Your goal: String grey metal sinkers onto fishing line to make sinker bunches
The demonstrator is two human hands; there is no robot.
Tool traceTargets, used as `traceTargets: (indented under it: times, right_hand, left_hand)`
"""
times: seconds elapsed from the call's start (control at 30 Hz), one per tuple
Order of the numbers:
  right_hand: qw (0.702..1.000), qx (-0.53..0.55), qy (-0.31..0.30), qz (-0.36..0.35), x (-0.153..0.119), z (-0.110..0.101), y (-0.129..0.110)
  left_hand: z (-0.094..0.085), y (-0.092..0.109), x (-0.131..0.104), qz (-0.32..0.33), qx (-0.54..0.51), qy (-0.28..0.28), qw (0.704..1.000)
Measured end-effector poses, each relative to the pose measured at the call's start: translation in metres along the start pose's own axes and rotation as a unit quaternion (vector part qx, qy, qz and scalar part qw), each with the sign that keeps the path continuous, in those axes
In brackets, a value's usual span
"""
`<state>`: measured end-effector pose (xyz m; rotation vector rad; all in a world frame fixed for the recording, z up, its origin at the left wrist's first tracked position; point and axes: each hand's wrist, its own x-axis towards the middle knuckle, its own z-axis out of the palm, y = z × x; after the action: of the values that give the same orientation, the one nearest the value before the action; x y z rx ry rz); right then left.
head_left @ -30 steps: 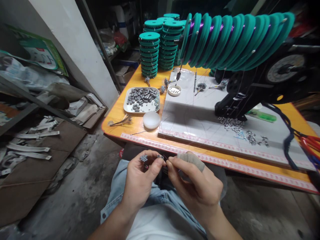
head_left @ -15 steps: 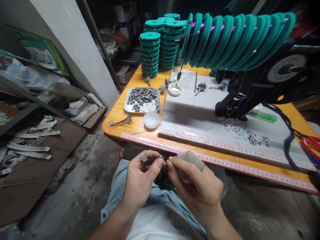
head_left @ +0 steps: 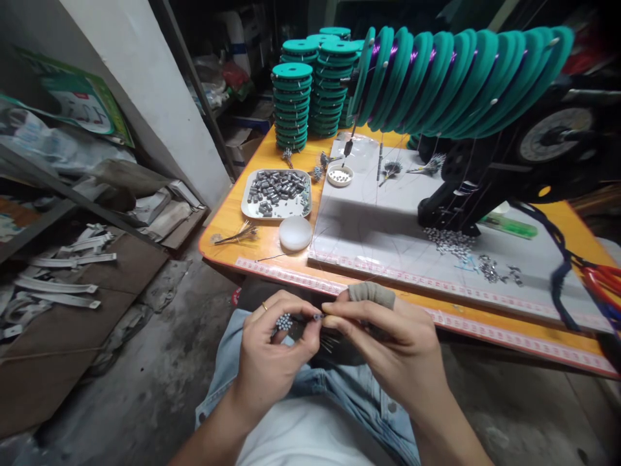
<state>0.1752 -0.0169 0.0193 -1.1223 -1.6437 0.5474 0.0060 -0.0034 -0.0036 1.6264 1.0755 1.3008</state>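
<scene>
Many grey cylinders point(head_left: 276, 187) in squarish tray point(head_left: 251, 211) by left edge of worktop point(head_left: 226, 212), specks point(head_left: 339, 175) in round dish point(head_left: 341, 184), dark piece point(head_left: 317, 317) pinched in left hand point(head_left: 269, 362), right hand point(head_left: 402, 343) pinched together alongside

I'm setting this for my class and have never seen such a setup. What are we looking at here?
There is no robot: two bare hands work, seen from one camera worn on the person's head. On the yellow table lie a grey board and a white tray of small grey cylinders. Green spools stand stacked behind; more sit in a row above a black machine. The left hand holds a grey-tipped bundle and pinches a small piece. The right hand is pinched close beside it; anything between its fingertips is too small to tell.
</scene>
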Motion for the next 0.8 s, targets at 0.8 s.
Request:
traceTargets:
  times: [0.8]
  right_hand:
    - [0.981,-0.072,-0.177,0.031,0.008,-0.008,-0.006]
  left_hand:
    - [-0.027,0.001,0.010,-0.077,-0.039,-0.118,0.989]
